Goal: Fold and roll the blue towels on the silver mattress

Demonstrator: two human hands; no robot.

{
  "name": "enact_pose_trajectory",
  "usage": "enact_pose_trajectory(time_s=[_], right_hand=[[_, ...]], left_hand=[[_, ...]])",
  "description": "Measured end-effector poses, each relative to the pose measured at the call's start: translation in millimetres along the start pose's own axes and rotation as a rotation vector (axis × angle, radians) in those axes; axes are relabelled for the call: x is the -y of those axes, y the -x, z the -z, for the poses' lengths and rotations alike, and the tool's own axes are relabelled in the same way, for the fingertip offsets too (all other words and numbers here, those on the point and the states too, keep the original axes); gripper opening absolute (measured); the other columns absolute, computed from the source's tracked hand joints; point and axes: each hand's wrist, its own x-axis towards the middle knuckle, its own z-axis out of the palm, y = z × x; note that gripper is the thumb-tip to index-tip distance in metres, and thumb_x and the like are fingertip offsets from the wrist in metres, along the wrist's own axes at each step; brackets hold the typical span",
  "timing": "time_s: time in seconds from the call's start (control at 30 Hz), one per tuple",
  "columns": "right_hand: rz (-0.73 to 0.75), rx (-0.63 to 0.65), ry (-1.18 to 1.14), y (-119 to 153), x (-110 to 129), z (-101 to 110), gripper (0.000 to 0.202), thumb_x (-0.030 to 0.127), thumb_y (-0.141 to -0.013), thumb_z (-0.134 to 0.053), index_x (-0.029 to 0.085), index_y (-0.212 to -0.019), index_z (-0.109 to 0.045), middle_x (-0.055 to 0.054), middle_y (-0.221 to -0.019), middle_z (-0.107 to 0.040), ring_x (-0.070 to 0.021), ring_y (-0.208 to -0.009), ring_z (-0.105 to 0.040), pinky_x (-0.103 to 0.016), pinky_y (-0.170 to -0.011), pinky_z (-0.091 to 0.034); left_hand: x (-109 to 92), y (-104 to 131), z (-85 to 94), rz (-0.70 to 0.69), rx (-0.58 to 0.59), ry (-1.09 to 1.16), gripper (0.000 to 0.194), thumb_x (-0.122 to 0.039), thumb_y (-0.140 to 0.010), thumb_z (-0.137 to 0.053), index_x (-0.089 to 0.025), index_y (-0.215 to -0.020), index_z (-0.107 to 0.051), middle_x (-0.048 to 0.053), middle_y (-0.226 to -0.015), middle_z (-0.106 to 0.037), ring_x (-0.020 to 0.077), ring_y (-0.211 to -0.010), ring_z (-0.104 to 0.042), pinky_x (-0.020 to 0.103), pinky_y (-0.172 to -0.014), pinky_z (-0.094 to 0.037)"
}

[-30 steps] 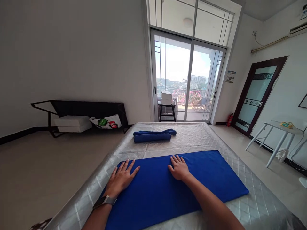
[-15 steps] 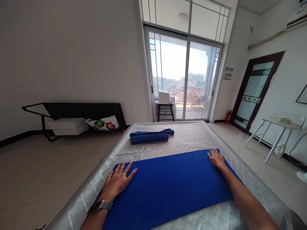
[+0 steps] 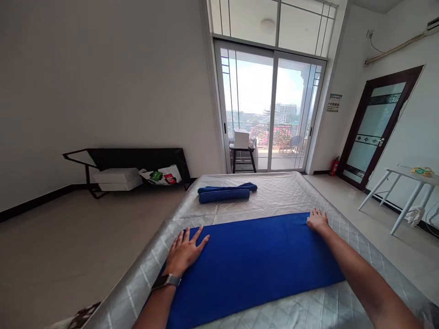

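A blue cloth (image 3: 254,265) lies spread flat across the mattress, its long side running left to right. My left hand (image 3: 185,253) rests palm down on its far left corner, fingers spread; a watch (image 3: 166,282) is on that wrist. At the far right corner is my right hand (image 3: 318,220), palm down, with its fingers a little apart and reaching just past the cloth's edge. Its thumb touches the cloth. Beyond the cloth, two rolled or folded blue cloths (image 3: 224,195) lie close together.
The mattress (image 3: 274,201) has a silvery quilted cover. Against the left wall, a black rack (image 3: 137,157) holds white boxes (image 3: 118,178) and a printed bag (image 3: 163,176). A stool (image 3: 244,157) stands by the sliding glass door (image 3: 254,91). To the right are a white table (image 3: 408,171) and a fire extinguisher (image 3: 334,167).
My right hand has shifted slightly outward at the far right corner, and its fingers look shorter and less spread. My left hand stays flat on its corner. The whole view has turned slightly left.
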Motion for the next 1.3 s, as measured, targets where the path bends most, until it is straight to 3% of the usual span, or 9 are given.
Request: enact_pose_trajectory(time_s=[0.13,0.27,0.37,0.47,0.77,0.97,1.13,1.23,1.3], right_hand=[[0.243,-0.041,-0.024,21,72,-4,0.058,0.034,-0.097,-0.034,0.017,-0.152,-0.037,-0.011,-0.162,-0.028,-0.0257,-0.151,-0.018,-0.046,-0.122,-0.008],[0.645,-0.042,-0.151,60,151,-36,0.06,0.05,-0.1,-0.028,0.029,-0.155,-0.029,-0.001,-0.162,-0.027,-0.0205,-0.151,-0.019,-0.042,-0.122,-0.012],[0.706,-0.003,-0.225,73,170,-53,0.065,0.056,-0.099,-0.023,0.025,-0.157,-0.026,-0.003,-0.163,-0.024,-0.0207,-0.151,-0.016,-0.042,-0.122,-0.01],[0.586,0.011,-0.227,62,139,-52,0.066,0.056,-0.099,-0.022,0.023,-0.157,-0.025,-0.004,-0.163,-0.023,-0.0193,-0.152,-0.013,-0.041,-0.123,-0.007],[0.125,-0.027,-0.138,5,-50,-29,0.064,0.044,-0.101,-0.02,0.014,-0.157,-0.023,-0.007,-0.164,-0.023,-0.0178,-0.151,-0.015,-0.035,-0.122,-0.009],[0.12,-0.03,-0.137,-1,-62,-35,0.064,0.044,-0.101,-0.019,0.014,-0.158,-0.021,-0.005,-0.165,-0.018,-0.0167,-0.151,-0.015,-0.034,-0.122,-0.008],[0.125,-0.032,-0.162,-4,-61,-38,0.066,0.044,-0.1,-0.02,0.012,-0.158,-0.019,-0.007,-0.164,-0.02,-0.0167,-0.152,-0.013,-0.034,-0.122,-0.007],[0.118,-0.038,-0.189,-6,-62,-39,0.066,0.045,-0.1,-0.021,0.013,-0.158,-0.019,-0.008,-0.164,-0.021,-0.0173,-0.152,-0.014,-0.036,-0.122,-0.008],[0.113,-0.039,-0.202,-8,-62,-41,0.066,0.046,-0.1,-0.022,0.014,-0.158,-0.02,-0.008,-0.164,-0.022,-0.0177,-0.151,-0.015,-0.036,-0.122,-0.008]], left_hand=[[-1,1,1.6,0.002,0.009,-0.007,0.077,-0.067,-0.09,-0.028,-0.024,-0.154,-0.03,0.016,-0.161,-0.031,0.0383,-0.148,-0.026,0.051,-0.115,-0.024],[3,0,-4.0,-0.008,0.006,-0.011,0.077,-0.067,-0.09,-0.028,-0.024,-0.154,-0.031,0.016,-0.161,-0.032,0.0377,-0.147,-0.028,0.051,-0.115,-0.024],[11,-3,-10.9,-0.061,-0.018,-0.019,0.073,-0.064,-0.09,-0.028,-0.027,-0.152,-0.035,0.014,-0.161,-0.033,0.0373,-0.147,-0.029,0.053,-0.113,-0.026],[15,-4,-13.6,-0.088,-0.018,-0.024,0.072,-0.063,-0.09,-0.028,-0.027,-0.151,-0.037,0.014,-0.16,-0.033,0.0377,-0.146,-0.03,0.055,-0.112,-0.027],[10,2,-1.3,-0.038,0.046,-0.072,0.072,-0.056,-0.09,-0.03,-0.02,-0.152,-0.035,0.016,-0.161,-0.031,0.0362,-0.148,-0.026,0.05,-0.114,-0.027],[16,-1,-2.5,-0.107,0.044,-0.182,0.067,-0.05,-0.089,-0.033,-0.027,-0.151,-0.036,0.012,-0.158,-0.038,0.0366,-0.147,-0.028,0.053,-0.113,-0.028],[14,-1,17.7,-0.134,0.183,-0.31,0.061,-0.039,-0.09,-0.039,-0.031,-0.15,-0.039,0.009,-0.161,-0.033,0.036,-0.148,-0.025,0.047,-0.114,-0.025],[-20,4,39.3,0.004,0.108,-0.31,0.058,-0.041,-0.096,-0.028,-0.024,-0.15,-0.04,0.009,-0.154,-0.046,0.0354,-0.146,-0.031,0.047,-0.113,-0.028],[-70,15,52.4,-0.006,-0.025,-0.261,0.061,-0.046,-0.097,-0.023,-0.016,-0.146,-0.045,0.011,-0.145,-0.055,0.0361,-0.142,-0.036,0.047,-0.112,-0.03]])
